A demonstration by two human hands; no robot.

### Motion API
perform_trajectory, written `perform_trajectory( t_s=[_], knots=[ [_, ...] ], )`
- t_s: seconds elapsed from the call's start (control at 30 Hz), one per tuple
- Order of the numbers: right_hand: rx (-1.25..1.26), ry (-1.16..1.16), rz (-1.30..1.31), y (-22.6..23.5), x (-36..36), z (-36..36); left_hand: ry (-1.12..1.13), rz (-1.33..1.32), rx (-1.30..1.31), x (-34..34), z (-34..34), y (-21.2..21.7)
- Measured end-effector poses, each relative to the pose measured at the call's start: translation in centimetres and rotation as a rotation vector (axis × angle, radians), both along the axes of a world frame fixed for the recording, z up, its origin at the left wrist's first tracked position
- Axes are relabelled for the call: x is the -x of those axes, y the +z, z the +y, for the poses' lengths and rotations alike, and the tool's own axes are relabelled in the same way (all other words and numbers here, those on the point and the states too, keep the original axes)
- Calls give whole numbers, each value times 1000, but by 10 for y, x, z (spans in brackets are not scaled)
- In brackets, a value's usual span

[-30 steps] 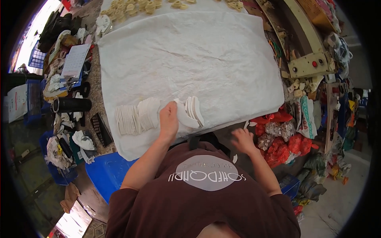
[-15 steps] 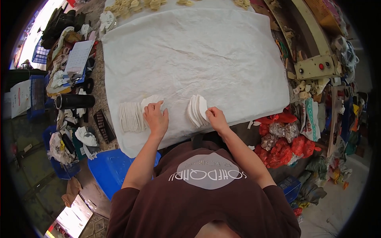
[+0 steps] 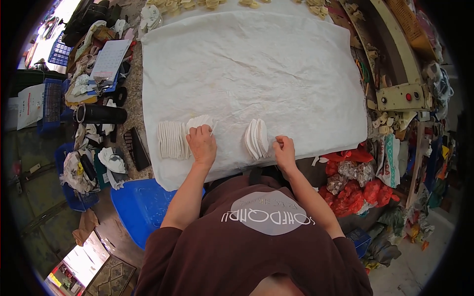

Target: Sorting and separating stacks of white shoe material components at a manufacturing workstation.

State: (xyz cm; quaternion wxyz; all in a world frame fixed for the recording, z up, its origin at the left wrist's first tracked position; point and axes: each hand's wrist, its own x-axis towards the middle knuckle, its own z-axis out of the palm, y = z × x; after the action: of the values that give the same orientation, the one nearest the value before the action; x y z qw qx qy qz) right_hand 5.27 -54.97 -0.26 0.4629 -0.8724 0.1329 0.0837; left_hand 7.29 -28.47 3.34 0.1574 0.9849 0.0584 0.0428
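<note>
My left hand [image 3: 202, 146] rests with bent fingers on a small fanned pile of thin white cloth-like pieces [image 3: 200, 120]; the edge of one piece shows at its fingertips. Against that pile, on the left, stands a long row of similar white pieces [image 3: 172, 140], packed tightly on edge. To the right, a separate leaning stack of curved white pieces [image 3: 256, 139] sits on the white cloth [image 3: 247, 69]. Just right of this stack is my right hand [image 3: 285, 152], its fingers curled in, a small gap from the pieces. Nothing shows in its fingers.
Beige parts [image 3: 212, 4] line the table's far edge. On the left lie a clipboard [image 3: 109, 59], a black bottle [image 3: 101, 114] and a dark slotted tray [image 3: 137, 149]. A blue stool [image 3: 136, 204] stands below. At right are a control box [image 3: 402, 97] and red plastic bags [image 3: 345, 195].
My right hand has come off the right stack and moved a little to its right. My left hand stays at the fanned pile. The whole view has shifted slightly.
</note>
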Motion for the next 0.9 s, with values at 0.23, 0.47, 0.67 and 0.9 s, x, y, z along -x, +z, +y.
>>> perform_trajectory(
  t_s=[0.23,0.47,0.67,0.9],
  knots=[
    [-236,38,44,90,-13,19,39,225,1016,2,-17,59],
    [-479,191,78,164,-20,60,-318,76,902,10,-56,100],
    [-501,193,45,154,-15,58,-392,-2,901,15,-60,93],
    [-341,223,37,161,-12,55,-163,484,1529,18,-65,109]
  ],
)
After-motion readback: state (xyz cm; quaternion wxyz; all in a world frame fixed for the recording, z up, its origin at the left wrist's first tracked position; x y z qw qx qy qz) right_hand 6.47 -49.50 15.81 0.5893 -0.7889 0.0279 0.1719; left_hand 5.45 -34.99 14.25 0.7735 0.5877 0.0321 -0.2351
